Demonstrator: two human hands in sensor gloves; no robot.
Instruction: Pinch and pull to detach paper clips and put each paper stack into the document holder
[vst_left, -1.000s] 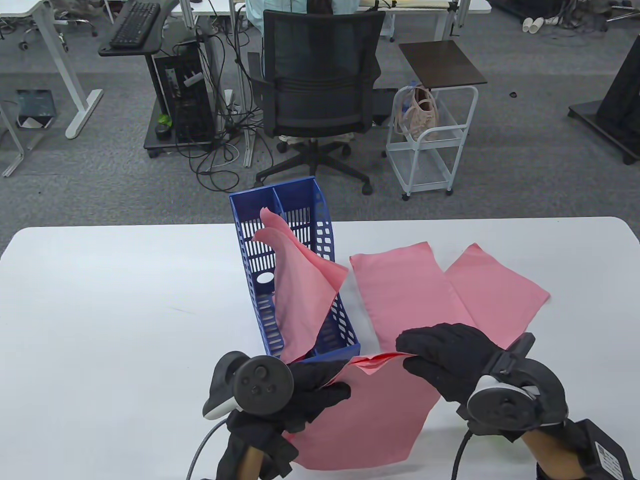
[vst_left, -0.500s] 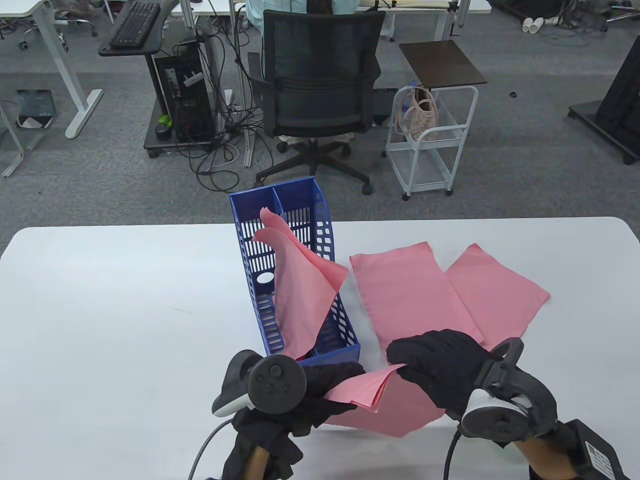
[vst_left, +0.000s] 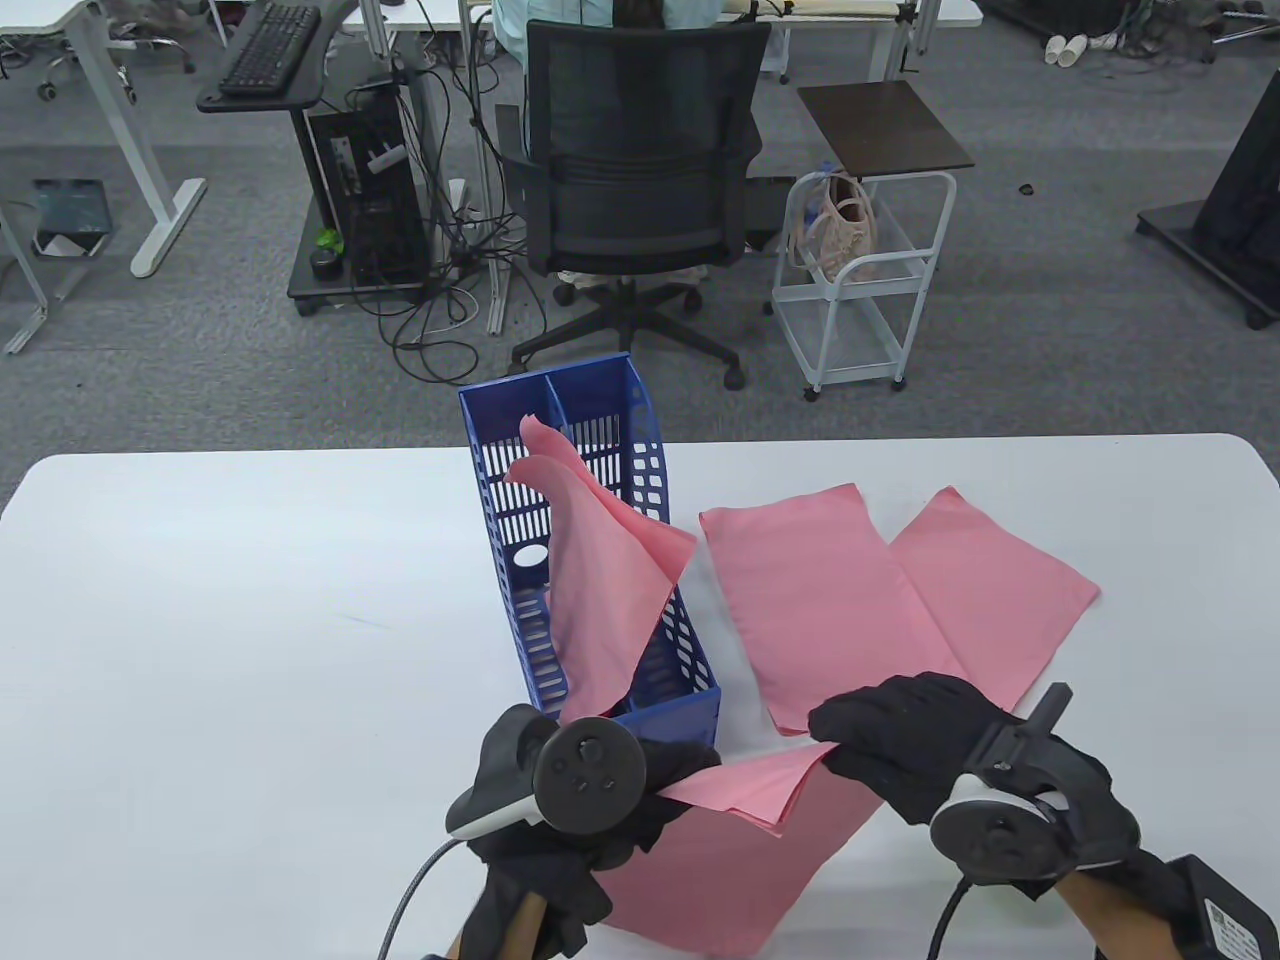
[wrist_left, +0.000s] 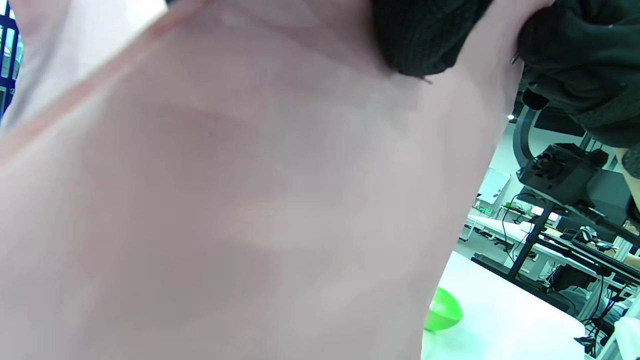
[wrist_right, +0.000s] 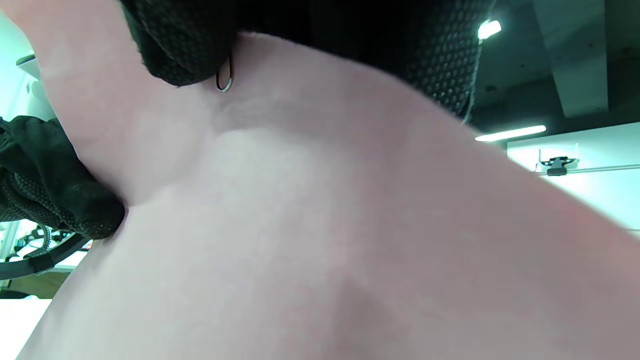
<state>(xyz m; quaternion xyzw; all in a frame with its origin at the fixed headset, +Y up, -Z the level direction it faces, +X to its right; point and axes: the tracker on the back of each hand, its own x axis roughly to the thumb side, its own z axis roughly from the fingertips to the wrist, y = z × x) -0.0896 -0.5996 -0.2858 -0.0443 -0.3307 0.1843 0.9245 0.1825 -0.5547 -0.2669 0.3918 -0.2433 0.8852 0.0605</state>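
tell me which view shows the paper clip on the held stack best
The right wrist view: the paper clip pokes out as a wire loop beneath a right-hand fingertip, against the pink stack. In the table view the right hand hides it. The left wrist view shows only blurred pink paper, no clip.

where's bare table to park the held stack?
Bare table left of the document holder, and the far-right strip beyond the two flat pink stacks. It is crowded between holder and flat stacks, and at the near edge where left hand and right hand grip the held stack.
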